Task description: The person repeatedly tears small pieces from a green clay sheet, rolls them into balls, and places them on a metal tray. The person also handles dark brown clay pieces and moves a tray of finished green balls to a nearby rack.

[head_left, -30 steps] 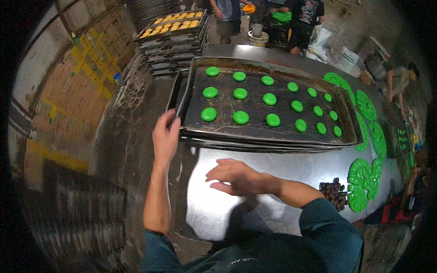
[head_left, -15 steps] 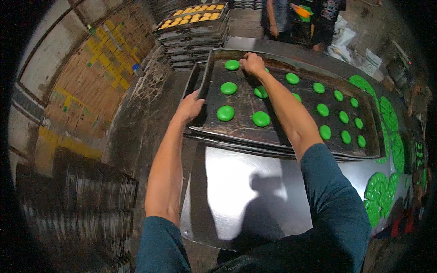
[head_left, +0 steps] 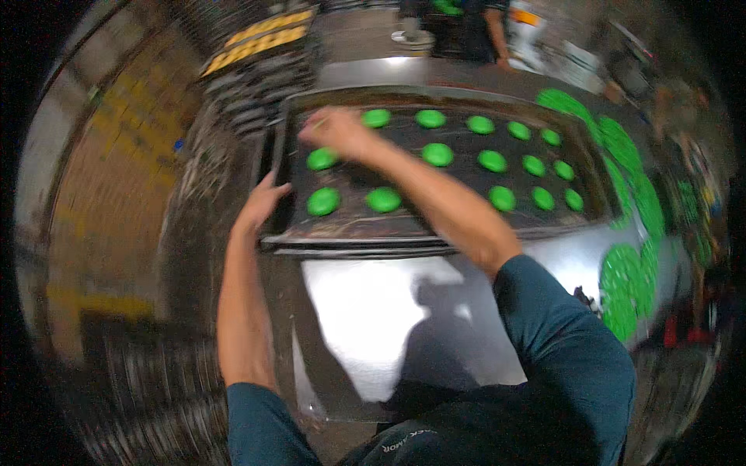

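Observation:
A dark metal baking tray [head_left: 458,221] lies on top of other trays on a shiny metal table. Rows of round, flattened green dough pieces [head_left: 383,199] are spaced across it. My left hand [head_left: 260,206] grips the tray's left rim, its thumb over the inner side. Above the far left corner is my right hand [head_left: 338,130], fingers curled together and blurred by motion. It covers the spot at the left end of the far row, so whatever is under or in the fingers is hidden. My right forearm crosses over the middle of the tray.
Flattened green dough rounds [head_left: 622,291] lie along the table's right side. Beyond the far left corner rises a stack of trays [head_left: 256,85], its top one holding yellow pieces [head_left: 260,39]. Another person's arm [head_left: 496,35] shows at the far side. Upright trays [head_left: 155,380] stand lower left.
My right hand has moved left along the far row, from beside the second dough piece to over the first. My left hand stays at the tray's left rim. The whole view has shifted.

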The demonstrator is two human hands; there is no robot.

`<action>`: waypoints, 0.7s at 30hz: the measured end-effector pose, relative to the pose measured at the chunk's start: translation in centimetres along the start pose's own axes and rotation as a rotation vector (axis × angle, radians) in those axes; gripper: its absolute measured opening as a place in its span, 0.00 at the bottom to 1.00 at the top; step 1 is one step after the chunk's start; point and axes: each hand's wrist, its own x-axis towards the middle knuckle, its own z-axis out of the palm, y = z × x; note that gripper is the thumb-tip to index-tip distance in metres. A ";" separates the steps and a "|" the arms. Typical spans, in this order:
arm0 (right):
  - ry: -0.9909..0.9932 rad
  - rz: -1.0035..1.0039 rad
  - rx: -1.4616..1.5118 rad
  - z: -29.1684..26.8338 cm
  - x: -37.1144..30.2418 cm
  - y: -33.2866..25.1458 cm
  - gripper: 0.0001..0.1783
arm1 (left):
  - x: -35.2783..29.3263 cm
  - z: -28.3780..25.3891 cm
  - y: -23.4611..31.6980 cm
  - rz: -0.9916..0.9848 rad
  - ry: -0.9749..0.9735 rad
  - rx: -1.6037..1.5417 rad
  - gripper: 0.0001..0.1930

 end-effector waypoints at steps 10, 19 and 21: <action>-0.648 0.330 0.294 -6.7 -40.6 -9.4 0.19 | 2.7 -13.1 4.3 -0.013 -0.016 0.210 0.35; 0.268 0.828 0.648 -1.0 -46.0 -7.5 0.25 | -13.9 -10.0 -4.5 -0.028 0.164 0.174 0.35; 0.573 1.133 1.082 -2.8 -41.1 -9.3 0.29 | -21.8 -5.6 -7.2 -0.141 0.286 0.235 0.40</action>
